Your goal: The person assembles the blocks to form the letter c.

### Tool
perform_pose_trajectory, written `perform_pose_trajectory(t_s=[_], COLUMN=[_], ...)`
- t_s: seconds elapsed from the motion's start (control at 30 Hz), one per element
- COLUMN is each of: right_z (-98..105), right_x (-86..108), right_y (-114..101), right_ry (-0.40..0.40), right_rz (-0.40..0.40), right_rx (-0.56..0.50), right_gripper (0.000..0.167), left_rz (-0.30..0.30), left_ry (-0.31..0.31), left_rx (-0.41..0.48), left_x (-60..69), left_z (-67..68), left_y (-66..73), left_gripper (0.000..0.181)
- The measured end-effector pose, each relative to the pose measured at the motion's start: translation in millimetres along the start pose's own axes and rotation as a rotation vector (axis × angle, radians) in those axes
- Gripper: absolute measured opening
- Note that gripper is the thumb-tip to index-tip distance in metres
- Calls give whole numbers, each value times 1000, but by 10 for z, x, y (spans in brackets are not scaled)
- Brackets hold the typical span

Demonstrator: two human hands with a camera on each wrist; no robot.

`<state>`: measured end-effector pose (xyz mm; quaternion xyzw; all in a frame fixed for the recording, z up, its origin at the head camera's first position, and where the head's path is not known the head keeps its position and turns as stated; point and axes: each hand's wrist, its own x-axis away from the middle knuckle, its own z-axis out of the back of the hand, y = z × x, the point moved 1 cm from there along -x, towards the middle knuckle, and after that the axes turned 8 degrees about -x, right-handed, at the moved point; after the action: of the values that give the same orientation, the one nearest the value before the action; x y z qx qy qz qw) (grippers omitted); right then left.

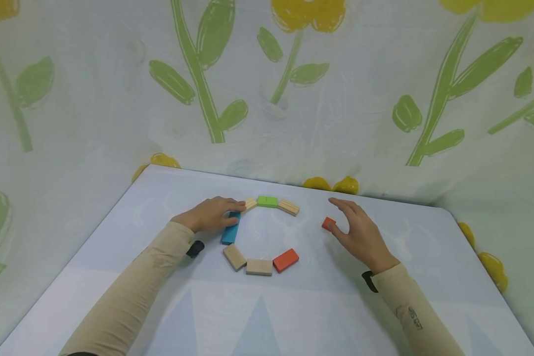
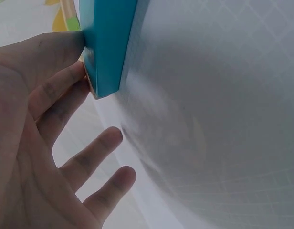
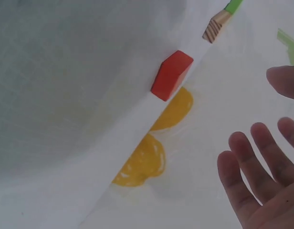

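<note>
In the head view, my left hand [image 1: 211, 213] is at the left of a ring of blocks. Its thumb touches the blue block [image 1: 231, 230], while the forefinger reaches over a pale wooden block [image 1: 251, 203]. The left wrist view shows the thumb and two fingertips against the blue block [image 2: 109, 47], the other fingers spread apart. My right hand [image 1: 360, 235] has its fingers extended beside a red block [image 1: 328, 222] that stands apart at the ring's right. The right wrist view shows this red block [image 3: 172, 75] clear of the fingers.
A green block [image 1: 267, 201] and a striped wooden block [image 1: 289, 206] form the ring's far side. Two wooden blocks [image 1: 259, 267] [image 1: 234, 257] and another red block [image 1: 286, 260] curve along the near side. Behind the white table [image 1: 338, 311] hangs a flower-patterned cloth [image 1: 338, 113].
</note>
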<state>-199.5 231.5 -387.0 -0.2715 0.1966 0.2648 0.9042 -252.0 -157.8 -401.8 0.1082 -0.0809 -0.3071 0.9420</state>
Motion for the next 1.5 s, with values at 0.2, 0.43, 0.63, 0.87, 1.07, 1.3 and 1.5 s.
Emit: perform_pose_trajectory(t_s=[0.2,0.43,0.63,0.87,1.07,1.3,1.5], right_z=[-33,-112,-160,-222,-232,-235,-237], right_x=[1,-50,-69,-62,-78,-89,-89], right_y=[115,181,234,308,325,347,334], right_ry=[-64,-224,-263,-260,-265,-292,-292], right_rz=[-117,-296,-326,-279,-273,-297,-284], right_rx=[-16,-20,14,-11,-27,-37,-44], right_gripper=[65,69,65,56,49,40,38], left_rz=[-13,-19,-22,-10,-14,-11,0], left_ry=[9,16,16,1,9,14,5], left_rx=[9,4,-1,-2,-1,1,-2], left_x=[8,4,-1,7,-9,-30,-28], left_z=[7,-29,-26,2,-13,-31,-32], left_y=[-4,-33,-32,-14,-28,-45,-41], left_gripper=[49,48,48,50,49,48,49])
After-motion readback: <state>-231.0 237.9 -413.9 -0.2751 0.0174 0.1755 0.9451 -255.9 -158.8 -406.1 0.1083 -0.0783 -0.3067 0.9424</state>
